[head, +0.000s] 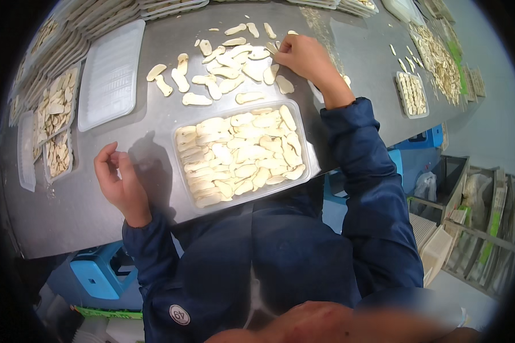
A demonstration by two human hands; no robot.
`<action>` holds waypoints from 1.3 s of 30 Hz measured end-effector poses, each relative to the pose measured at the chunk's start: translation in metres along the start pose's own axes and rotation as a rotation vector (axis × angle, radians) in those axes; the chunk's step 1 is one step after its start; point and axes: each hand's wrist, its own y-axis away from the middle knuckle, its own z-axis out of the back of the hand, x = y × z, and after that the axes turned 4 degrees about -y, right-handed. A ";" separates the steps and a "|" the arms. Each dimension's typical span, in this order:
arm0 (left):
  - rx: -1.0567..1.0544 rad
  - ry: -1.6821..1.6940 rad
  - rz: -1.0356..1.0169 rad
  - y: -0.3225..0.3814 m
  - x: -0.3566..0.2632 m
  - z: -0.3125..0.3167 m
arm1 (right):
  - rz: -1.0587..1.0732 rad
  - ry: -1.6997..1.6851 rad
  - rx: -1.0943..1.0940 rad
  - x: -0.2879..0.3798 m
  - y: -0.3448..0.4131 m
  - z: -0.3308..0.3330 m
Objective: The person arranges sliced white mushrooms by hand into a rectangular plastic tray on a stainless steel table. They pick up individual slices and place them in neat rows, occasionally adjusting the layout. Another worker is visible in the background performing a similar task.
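Note:
In front of me, a clear plastic tray [302,128] near the table's edge holds pale dried mushroom slices [249,150]. Those along its left side stand in a tight row; the others lie flat and overlap. Beyond it, loose mushroom slices [227,70] are scattered and piled on the metal table [154,111]. My right hand [304,55] is at the right of this pile, its fingertips pinched on a thin slice [272,48]. To the left of the tray, my left hand [122,184] hovers with loosely curled fingers apart and nothing in them.
An empty plastic tray [109,77] lies at the left, beside filled trays [60,98] and tall tray stacks [68,47]. On the right are a small filled tray [412,94] and a heap of slivers [440,64]. A blue stool [96,272] stands below the table.

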 end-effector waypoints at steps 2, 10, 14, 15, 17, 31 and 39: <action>-0.001 -0.008 0.000 0.000 -0.004 -0.001 | -0.010 -0.069 0.063 -0.004 -0.002 0.003; 0.002 -0.029 -0.009 -0.002 0.000 0.001 | 0.206 -0.006 -0.024 -0.019 -0.051 0.011; -0.001 -0.024 -0.016 -0.004 0.003 0.000 | 0.485 0.073 -0.104 -0.037 -0.082 -0.009; -0.001 -0.023 -0.013 -0.004 0.004 0.001 | 0.542 0.054 -0.105 -0.038 -0.086 -0.013; -0.003 -0.024 -0.020 -0.005 0.003 0.000 | 0.514 0.097 -0.061 -0.046 -0.093 -0.011; 0.006 -0.031 -0.005 -0.005 0.004 0.000 | 0.132 0.104 0.303 -0.030 -0.097 0.003; -0.004 -0.052 -0.021 -0.005 0.005 0.001 | 0.168 0.034 0.246 -0.032 -0.089 -0.002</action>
